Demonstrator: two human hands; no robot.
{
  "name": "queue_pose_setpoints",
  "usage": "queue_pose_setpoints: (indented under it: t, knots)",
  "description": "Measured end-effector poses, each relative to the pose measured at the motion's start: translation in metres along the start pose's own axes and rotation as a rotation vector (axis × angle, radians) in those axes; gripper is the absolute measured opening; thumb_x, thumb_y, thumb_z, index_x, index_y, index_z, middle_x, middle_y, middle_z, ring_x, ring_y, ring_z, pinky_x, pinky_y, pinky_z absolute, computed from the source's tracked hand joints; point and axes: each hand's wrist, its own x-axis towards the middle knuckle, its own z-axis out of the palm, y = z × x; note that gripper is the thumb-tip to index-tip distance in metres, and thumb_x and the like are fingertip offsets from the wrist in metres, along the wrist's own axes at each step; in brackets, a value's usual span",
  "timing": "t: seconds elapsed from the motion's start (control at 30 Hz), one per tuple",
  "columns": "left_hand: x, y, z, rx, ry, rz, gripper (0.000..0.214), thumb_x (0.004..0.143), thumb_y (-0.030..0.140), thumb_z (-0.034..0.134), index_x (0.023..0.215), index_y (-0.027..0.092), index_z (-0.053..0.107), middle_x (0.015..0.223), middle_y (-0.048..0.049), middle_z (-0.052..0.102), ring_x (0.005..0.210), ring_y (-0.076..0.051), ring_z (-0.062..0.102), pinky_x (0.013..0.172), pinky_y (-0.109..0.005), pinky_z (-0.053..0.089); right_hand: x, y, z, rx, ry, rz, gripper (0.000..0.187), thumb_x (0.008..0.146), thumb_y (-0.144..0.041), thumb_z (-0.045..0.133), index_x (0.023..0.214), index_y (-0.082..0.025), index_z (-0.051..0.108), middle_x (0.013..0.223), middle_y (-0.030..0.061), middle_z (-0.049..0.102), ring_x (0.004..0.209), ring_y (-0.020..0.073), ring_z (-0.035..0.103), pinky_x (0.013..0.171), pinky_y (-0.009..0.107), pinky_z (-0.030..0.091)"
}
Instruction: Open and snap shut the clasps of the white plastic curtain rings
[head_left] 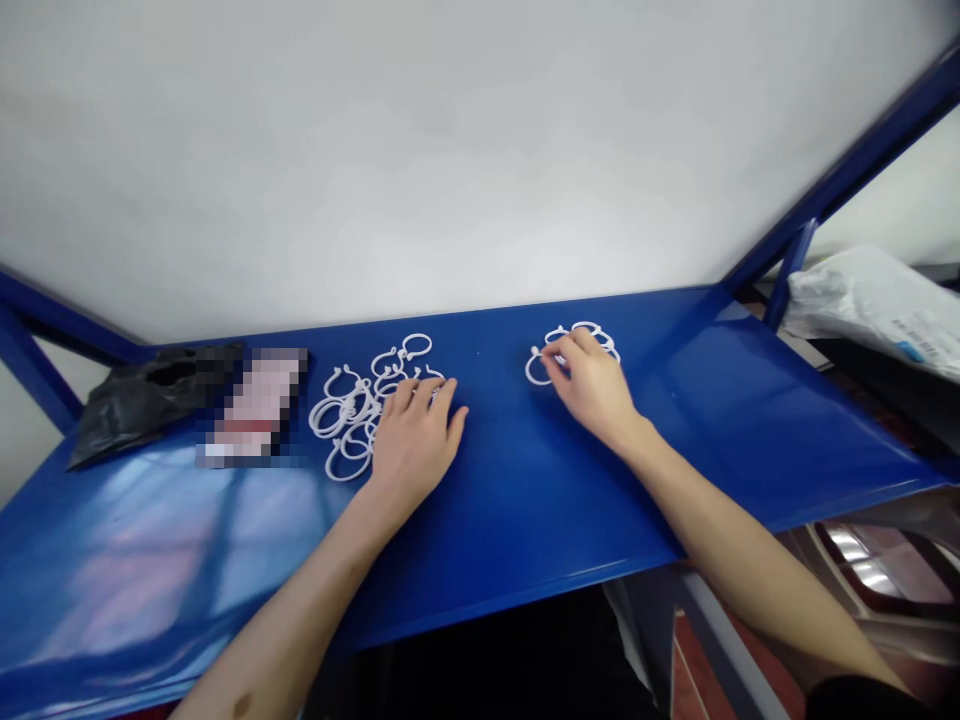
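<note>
Several white plastic curtain rings (349, 398), each with a small eyelet, lie in a loose, overlapping pile on the blue tabletop (510, 500). My left hand (411, 432) rests palm down over the right side of this pile, fingers spread, hiding some rings under it. Further right is a smaller group of the same rings. There my right hand (589, 378) has its thumb and index finger pinched at the edge of one white curtain ring (537, 369). Other rings (586, 326) show behind and beside that hand, which partly covers them.
At the left lie a black plastic bag (142, 395) and a blurred-out flat pinkish object (255, 405). A pale wall (450, 160) rises behind the table. Blue metal bars (795, 260) stand at both sides. Beyond the right one is a white plastic-wrapped package (877, 305).
</note>
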Motion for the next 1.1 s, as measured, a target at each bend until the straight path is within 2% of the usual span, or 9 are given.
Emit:
queue_pose_setpoints:
  t: [0.13,0.23,0.37,0.6,0.73,0.8,0.9,1.0,1.1]
  knots:
    - [0.0,-0.017,0.0,0.093,-0.057,-0.04,0.03,0.095,0.03,0.054,0.115,0.015,0.071,0.115,-0.0171,0.069,0.112,-0.038,0.055,0.091,-0.053,0.045,0.006,0.033,0.0,-0.179,-0.018,0.106,0.016,0.096,-0.026,0.055,0.094,-0.019,0.069,0.094,0.011,0.067,0.091,0.0263,0.061,0.07,0.037,0.052]
    - [0.0,-0.022,-0.001,0.095,-0.051,-0.032,0.023,0.095,0.026,0.052,0.104,0.019,0.073,0.106,-0.0143,0.071,0.107,-0.036,0.056,0.087,-0.05,0.045,0.007,0.043,0.004,-0.217,-0.031,0.119,0.015,0.095,-0.026,0.057,0.094,-0.019,0.07,0.098,0.0118,0.068,0.093,0.0277,0.058,0.068,0.038,0.051]
    - [0.001,-0.023,-0.004,0.042,-0.016,-0.047,0.02,0.095,0.026,0.053,0.095,0.021,0.072,0.098,-0.0112,0.071,0.101,-0.033,0.056,0.086,-0.048,0.044,0.006,0.04,0.004,-0.233,0.01,0.106,0.017,0.095,-0.026,0.056,0.096,-0.019,0.071,0.096,0.0115,0.068,0.092,0.0275,0.056,0.067,0.038,0.052]
    - [0.005,-0.024,-0.014,-0.191,0.053,-0.133,0.015,0.095,0.029,0.056,0.095,0.023,0.069,0.096,-0.0055,0.074,0.094,-0.026,0.059,0.088,-0.042,0.046,0.006,0.023,-0.003,-0.176,0.044,0.037,0.018,0.097,-0.028,0.055,0.101,-0.019,0.071,0.095,0.0118,0.068,0.095,0.0298,0.055,0.071,0.042,0.053]
    - [0.008,-0.019,-0.023,-0.421,-0.009,-0.347,0.015,0.092,0.034,0.061,0.095,0.023,0.07,0.095,-0.0031,0.074,0.08,-0.02,0.061,0.078,-0.035,0.049,0.002,0.002,-0.003,-0.005,0.003,-0.083,0.019,0.099,-0.028,0.053,0.107,-0.021,0.069,0.099,0.0103,0.068,0.096,0.0283,0.058,0.083,0.046,0.053]
    - [0.009,-0.015,-0.025,-0.592,-0.051,-0.429,0.018,0.091,0.038,0.062,0.096,0.023,0.07,0.098,-0.0029,0.074,0.076,-0.017,0.062,0.072,-0.032,0.049,-0.004,-0.013,-0.001,0.145,-0.07,-0.15,0.019,0.099,-0.03,0.055,0.112,-0.022,0.066,0.104,0.0089,0.069,0.098,0.0264,0.061,0.088,0.047,0.054]
    - [0.008,-0.009,-0.025,-0.883,-0.095,-0.483,0.024,0.089,0.044,0.065,0.095,0.021,0.069,0.1,-0.0042,0.075,0.08,-0.016,0.065,0.07,-0.029,0.05,-0.016,-0.035,0.004,0.382,-0.212,-0.226,0.025,0.099,-0.033,0.058,0.122,-0.023,0.06,0.117,0.0085,0.068,0.106,0.0245,0.063,0.092,0.045,0.055]
    - [0.006,-0.005,-0.022,-1.063,-0.125,-0.502,0.024,0.087,0.043,0.068,0.094,0.021,0.068,0.097,-0.0039,0.073,0.083,-0.016,0.066,0.073,-0.028,0.052,-0.025,-0.049,0.009,0.568,-0.306,-0.209,0.028,0.098,-0.033,0.061,0.124,-0.023,0.056,0.118,0.0076,0.069,0.104,0.0213,0.066,0.088,0.04,0.058]
    - [0.004,-0.002,-0.019,-1.165,-0.15,-0.53,0.024,0.087,0.043,0.07,0.095,0.02,0.067,0.094,-0.0028,0.072,0.081,-0.015,0.065,0.074,-0.027,0.051,-0.028,-0.052,0.011,0.692,-0.32,-0.136,0.02,0.098,-0.028,0.06,0.116,-0.022,0.056,0.107,0.005,0.07,0.09,0.0162,0.069,0.081,0.033,0.058]
